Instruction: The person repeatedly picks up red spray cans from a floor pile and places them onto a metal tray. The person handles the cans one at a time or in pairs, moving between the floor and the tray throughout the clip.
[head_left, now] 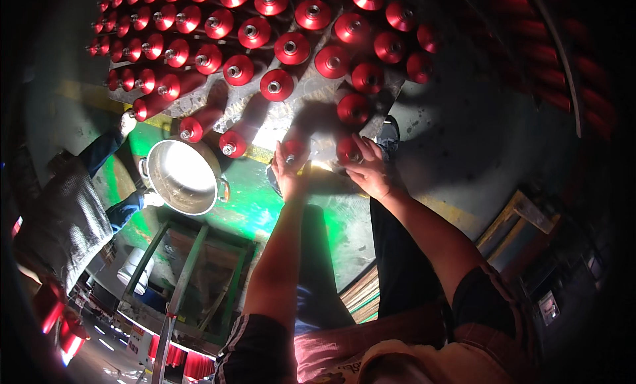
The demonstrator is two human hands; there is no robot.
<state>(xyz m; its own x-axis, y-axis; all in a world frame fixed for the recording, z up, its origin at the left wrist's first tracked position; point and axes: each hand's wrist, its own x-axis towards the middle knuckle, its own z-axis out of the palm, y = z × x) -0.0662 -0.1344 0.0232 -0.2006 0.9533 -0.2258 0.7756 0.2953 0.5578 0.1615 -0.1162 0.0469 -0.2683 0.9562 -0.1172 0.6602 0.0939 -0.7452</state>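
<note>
My left hand [289, 177] is closed around the side of a red metal cylinder [299, 147] with a domed top and a bare metal neck. Beside it, my right hand [372, 172] has its fingers wrapped over the top of another red cylinder [344, 149]. Both cylinders stand at the near edge of a large group of the same kind. A single red cylinder [232, 144] stands to the left of my left hand. My fingers and the shadows partly hide the lower bodies of the two I hold.
Rows of red cylinders [291, 48] stand on a printed sheet [301, 91]. At left, a co-worker's hand [128, 122] touches a cylinder; the other [153, 198] is at a metal pot [215, 197]. A metal frame [189, 268] stands near left, and a wooden frame [510, 218] lies right.
</note>
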